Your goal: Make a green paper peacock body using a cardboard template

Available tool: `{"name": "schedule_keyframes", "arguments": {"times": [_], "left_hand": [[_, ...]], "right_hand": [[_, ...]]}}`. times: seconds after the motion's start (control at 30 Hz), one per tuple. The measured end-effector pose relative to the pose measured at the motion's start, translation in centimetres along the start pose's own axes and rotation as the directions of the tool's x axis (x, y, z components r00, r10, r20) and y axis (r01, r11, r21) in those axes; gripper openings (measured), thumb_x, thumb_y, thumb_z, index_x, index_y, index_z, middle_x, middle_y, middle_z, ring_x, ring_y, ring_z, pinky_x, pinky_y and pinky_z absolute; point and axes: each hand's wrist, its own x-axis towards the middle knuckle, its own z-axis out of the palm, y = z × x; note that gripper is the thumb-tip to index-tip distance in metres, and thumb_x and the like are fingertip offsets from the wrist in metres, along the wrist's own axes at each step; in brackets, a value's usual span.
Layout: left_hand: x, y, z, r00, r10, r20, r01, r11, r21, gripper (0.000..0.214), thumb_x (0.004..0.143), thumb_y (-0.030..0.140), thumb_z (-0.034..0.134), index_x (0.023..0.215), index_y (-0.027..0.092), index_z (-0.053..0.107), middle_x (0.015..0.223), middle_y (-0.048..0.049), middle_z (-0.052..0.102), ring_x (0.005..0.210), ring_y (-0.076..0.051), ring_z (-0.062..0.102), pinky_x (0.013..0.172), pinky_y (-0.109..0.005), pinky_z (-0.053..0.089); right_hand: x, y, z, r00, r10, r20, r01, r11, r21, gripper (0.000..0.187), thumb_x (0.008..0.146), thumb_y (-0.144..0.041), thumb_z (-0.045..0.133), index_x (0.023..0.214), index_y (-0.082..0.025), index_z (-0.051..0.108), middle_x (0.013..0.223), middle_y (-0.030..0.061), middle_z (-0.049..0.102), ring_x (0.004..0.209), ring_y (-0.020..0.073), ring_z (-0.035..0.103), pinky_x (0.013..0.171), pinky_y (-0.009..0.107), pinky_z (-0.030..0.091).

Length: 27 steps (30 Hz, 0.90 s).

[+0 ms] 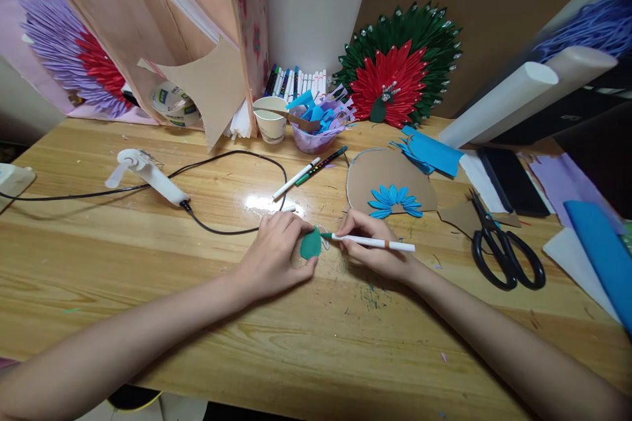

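Observation:
My left hand (276, 253) rests on the wooden table, its thumb and fingers closed around the edges of a small green rounded piece (311, 244). From the right, my right hand (370, 243) grips a white marker (370, 241) with a green tip. That tip is at the right edge of the green piece, beside some thin pale loops (324, 237). Beyond my hands lies a rounded cardboard sheet (390, 168) with blue paper petals (392, 200) set in an arc on it.
Black scissors (506, 253) lie to the right, near a dark phone (513, 181). A white handheld glue gun (148, 174) trails a black cord on the left. Farther back stand a paper cup (270, 125), a bowl of paper scraps (318, 135) and a red-and-green paper fan (399, 66).

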Motion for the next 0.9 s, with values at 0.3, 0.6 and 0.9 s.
{"name": "schedule_keyframes", "arguments": {"times": [0.3,0.6,0.9], "left_hand": [[0.05,-0.08,-0.17,1.000,0.007,-0.007,-0.007,1.000,-0.018,0.031,0.074,0.030,0.060,0.102,0.020,0.051,0.099,-0.0067,0.056,0.095,-0.024,0.050,0.083,-0.040,0.038],[0.11,0.17,-0.20,1.000,0.001,-0.029,-0.001,1.000,-0.017,0.029,0.073,0.026,0.060,0.099,0.017,0.051,0.097,-0.0065,0.055,0.093,-0.023,0.049,0.082,-0.039,0.039],[0.16,0.68,0.50,0.994,0.038,-0.103,-0.026,0.994,0.110,0.025,0.073,0.025,0.058,0.096,0.016,0.051,0.092,-0.0088,0.054,0.088,-0.025,0.051,0.076,-0.041,0.044]], "right_hand": [[0.03,0.26,-0.01,1.000,0.001,-0.006,-0.001,0.999,0.034,0.008,0.075,-0.018,0.054,0.071,-0.019,0.048,0.065,-0.0019,0.053,0.056,0.0120,0.047,0.050,0.023,0.035],[0.11,-0.46,0.29,0.998,0.010,-0.060,-0.009,1.000,0.024,0.005,0.077,-0.016,0.053,0.075,-0.019,0.050,0.068,-0.0016,0.056,0.059,0.0122,0.049,0.054,0.023,0.036],[0.06,-0.06,0.66,0.987,0.015,-0.161,0.002,0.994,0.107,0.006,0.079,-0.017,0.053,0.079,-0.020,0.047,0.067,-0.0026,0.055,0.060,0.0124,0.051,0.054,0.022,0.037]]}}
